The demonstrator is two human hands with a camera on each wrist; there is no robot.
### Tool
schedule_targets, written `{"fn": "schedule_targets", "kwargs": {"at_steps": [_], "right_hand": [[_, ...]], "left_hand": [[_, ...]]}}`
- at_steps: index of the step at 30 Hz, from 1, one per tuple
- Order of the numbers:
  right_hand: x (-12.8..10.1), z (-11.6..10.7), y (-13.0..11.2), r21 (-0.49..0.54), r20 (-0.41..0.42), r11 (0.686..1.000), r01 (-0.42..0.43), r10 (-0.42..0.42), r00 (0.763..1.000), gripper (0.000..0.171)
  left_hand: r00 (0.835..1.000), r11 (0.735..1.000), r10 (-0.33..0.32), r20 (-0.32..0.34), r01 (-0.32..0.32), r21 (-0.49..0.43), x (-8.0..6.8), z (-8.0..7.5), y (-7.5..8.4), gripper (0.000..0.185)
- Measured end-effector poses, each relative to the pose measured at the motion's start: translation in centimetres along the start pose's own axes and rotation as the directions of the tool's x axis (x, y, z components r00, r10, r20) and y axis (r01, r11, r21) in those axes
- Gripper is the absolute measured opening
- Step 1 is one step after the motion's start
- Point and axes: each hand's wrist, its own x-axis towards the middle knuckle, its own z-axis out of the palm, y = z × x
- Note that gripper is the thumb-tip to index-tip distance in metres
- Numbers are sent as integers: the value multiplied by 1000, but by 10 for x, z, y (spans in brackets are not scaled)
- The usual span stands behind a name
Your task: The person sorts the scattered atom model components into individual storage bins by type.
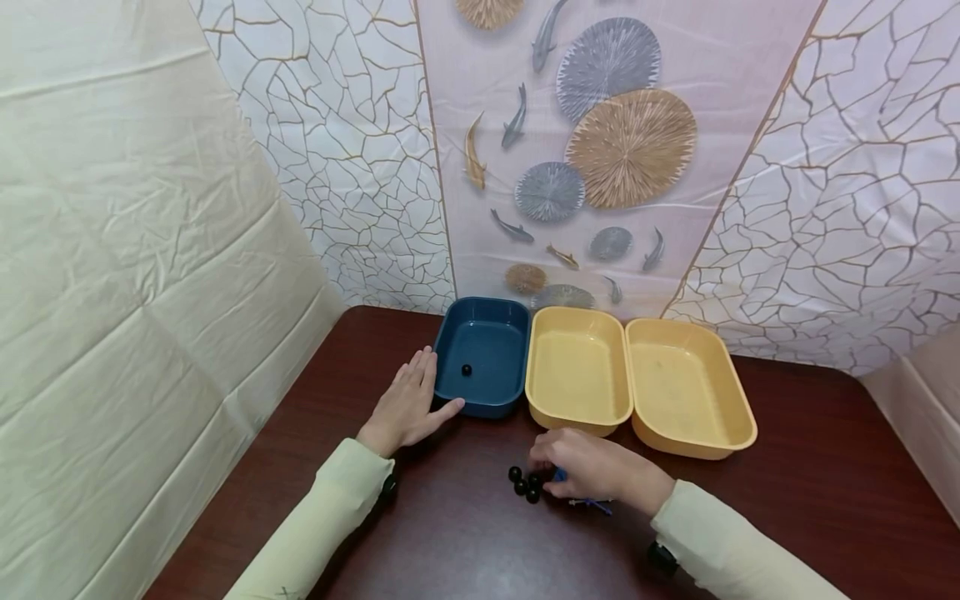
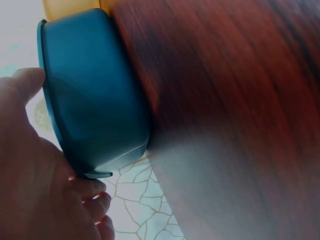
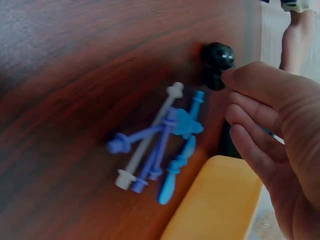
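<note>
Head view: the left hand [image 1: 408, 408] is laid flat, fingers straight, on the worktop [image 1: 825, 483] against the blue tray [image 1: 482, 354], which holds one black bead [image 1: 467, 369]. Two yellow trays [image 1: 577, 371] are set to its right. The right hand [image 1: 592, 467] is curled over the loose black beads [image 1: 523, 485].

Left wrist view: the thumb and fingers are seen resting against the blue tray's outer wall [image 2: 95, 95]; nothing is gripped.

Right wrist view: a bead [image 3: 217, 62] is touched by the fingertips [image 3: 235, 79]; whether it is pinched cannot be told. Blue and white sticks [image 3: 160, 145] lie beside it. A round bead on a smooth worktop is judged likely to roll off if nudged.
</note>
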Motion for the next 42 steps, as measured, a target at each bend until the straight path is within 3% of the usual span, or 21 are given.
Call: {"fn": "schedule_targets", "kwargs": {"at_steps": [24, 32, 42], "right_hand": [[1, 13, 9, -16, 12, 997, -70, 71, 997, 16], [0, 1, 9, -76, -18, 995, -66, 65, 998, 16], [3, -22, 3, -72, -11, 995, -63, 63, 998, 15]], "left_hand": [[1000, 1000, 5, -5, -5, -12, 0, 3, 1, 100], [1000, 1000, 9, -9, -9, -12, 0, 3, 1, 100], [1000, 1000, 3, -5, -3, 3, 0, 2, 0, 99]]}}
